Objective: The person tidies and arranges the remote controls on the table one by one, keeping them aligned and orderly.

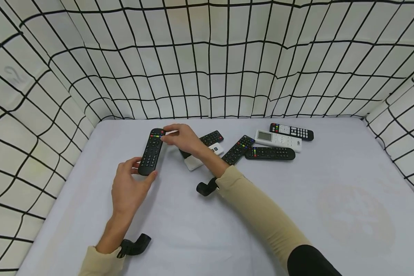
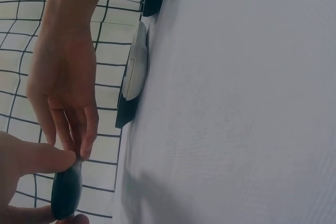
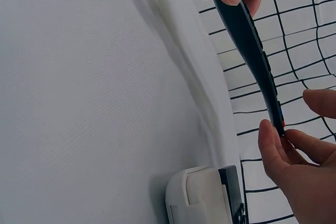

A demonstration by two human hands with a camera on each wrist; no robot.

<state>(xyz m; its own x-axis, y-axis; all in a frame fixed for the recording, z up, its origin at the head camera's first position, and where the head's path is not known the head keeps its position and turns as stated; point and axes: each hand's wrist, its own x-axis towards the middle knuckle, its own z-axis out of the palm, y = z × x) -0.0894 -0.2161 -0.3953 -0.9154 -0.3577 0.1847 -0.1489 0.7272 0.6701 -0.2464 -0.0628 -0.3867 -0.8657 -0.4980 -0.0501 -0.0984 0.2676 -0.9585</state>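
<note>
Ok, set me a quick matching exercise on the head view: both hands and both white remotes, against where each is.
1. Left hand
2. Right hand
3. White remote with screen
4. Smaller white remote

A. Between two black remotes
B. At the held remote's far end
C. Partly hidden by the right arm
D. At the held remote's near end

Pairs: 1-D, 2-B, 3-A, 4-C

Beyond my white-covered bench [image 1: 200, 230], I see pale walls [image 1: 219, 57] on three sides, all crossed by a wavy black grid [image 1: 227, 45].
</note>
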